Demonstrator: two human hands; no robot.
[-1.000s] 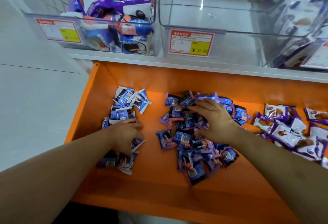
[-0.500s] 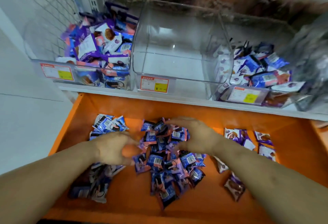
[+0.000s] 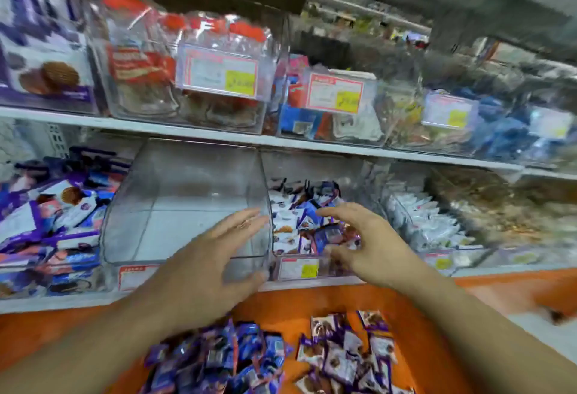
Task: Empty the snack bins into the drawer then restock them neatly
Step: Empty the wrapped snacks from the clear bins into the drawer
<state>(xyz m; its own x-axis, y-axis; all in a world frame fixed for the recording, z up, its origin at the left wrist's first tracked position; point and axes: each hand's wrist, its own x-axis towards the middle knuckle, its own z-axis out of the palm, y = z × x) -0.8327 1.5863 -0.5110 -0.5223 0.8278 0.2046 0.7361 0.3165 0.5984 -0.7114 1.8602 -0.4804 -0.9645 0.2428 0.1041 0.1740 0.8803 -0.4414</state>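
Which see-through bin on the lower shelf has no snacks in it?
The clear plastic bin behind the left hand. It holds nothing, while the bins on both sides of it hold wrapped snacks.

Clear, glossy plastic bin [image 3: 187, 206] on a smooth white shelf [image 3: 193, 131]; shiny foil-like snack packets [image 3: 343, 356] heaped in a matt orange drawer [image 3: 421, 300]; paper price tags [image 3: 298, 268] behind clear plastic holders.
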